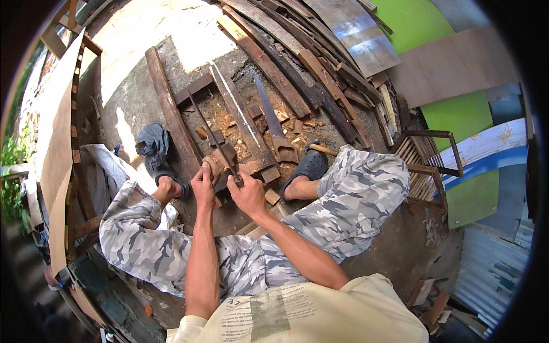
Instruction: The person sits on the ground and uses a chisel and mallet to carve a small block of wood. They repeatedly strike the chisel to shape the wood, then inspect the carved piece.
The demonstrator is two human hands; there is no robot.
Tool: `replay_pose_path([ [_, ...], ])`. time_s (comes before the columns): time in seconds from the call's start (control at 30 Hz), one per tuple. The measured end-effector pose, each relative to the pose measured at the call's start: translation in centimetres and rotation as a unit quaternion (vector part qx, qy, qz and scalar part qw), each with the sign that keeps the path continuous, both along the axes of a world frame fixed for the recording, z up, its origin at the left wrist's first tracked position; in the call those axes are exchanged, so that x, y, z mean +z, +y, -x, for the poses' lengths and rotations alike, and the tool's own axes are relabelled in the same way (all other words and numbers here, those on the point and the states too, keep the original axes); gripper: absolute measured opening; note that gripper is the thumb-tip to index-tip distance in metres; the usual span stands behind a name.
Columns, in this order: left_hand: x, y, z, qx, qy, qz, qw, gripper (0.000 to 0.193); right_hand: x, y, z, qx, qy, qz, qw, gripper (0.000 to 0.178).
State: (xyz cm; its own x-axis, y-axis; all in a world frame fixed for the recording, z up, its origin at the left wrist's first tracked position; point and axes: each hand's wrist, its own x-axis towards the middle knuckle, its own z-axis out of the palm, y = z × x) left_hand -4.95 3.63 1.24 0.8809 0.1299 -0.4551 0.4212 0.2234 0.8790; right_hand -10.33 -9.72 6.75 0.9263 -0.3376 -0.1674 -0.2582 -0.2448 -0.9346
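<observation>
My left hand (204, 184) is closed around the near left side of a short brown wood block (222, 158), thumb on top. A long, thin, dark rod-like tool (201, 118) lies slantwise across the block and reaches away to the upper left. My right hand (247, 190) is wrapped round the near end of this tool; whether it has a handle there is hidden by the fingers. Just beyond the hands lies a plank (237, 108) with a white stripe along it. Right of that plank rests a handsaw (269, 114), its wooden grip toward me.
Dark planks (171, 108) lie left of my hands, with a long stack of boards (320, 71) at the far right. Wood chips and offcuts (273, 197) litter the ground. A slatted wooden frame (426, 166) stands right of my knee; a tall panel (60, 154) stands left.
</observation>
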Motion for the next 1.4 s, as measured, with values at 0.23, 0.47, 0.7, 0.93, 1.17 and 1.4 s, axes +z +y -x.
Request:
replay_pose_path([
  [0.23,0.7,-0.7,0.1,0.008,0.015,-0.02,1.0,0.039,-3.0,0.8,1.1,0.053,0.062,0.087,0.993,0.038],
  [0.47,0.0,-0.5,0.0,0.001,-0.005,-0.007,1.0,0.04,-0.1,0.0,-0.1,-0.012,-0.035,0.0,0.999,0.033],
  [0.7,0.3,-0.3,-0.3,0.025,-0.002,-0.003,1.0,0.04,-1.4,-0.1,0.5,0.053,0.109,0.024,0.992,0.035],
  [0.93,0.0,-0.3,-0.2,-0.004,0.003,-0.022,1.0,0.038,-2.9,-0.1,0.4,0.076,0.113,0.024,0.99,0.034],
  [1.17,0.5,-1.0,0.0,0.028,0.005,-0.008,1.0,0.038,0.0,-0.3,-0.3,0.024,0.012,-0.014,1.0,0.031],
  [1.4,-0.8,0.5,0.0,0.011,0.004,-0.008,1.0,0.04,-1.9,0.1,0.4,0.101,0.101,0.01,0.99,0.029],
])
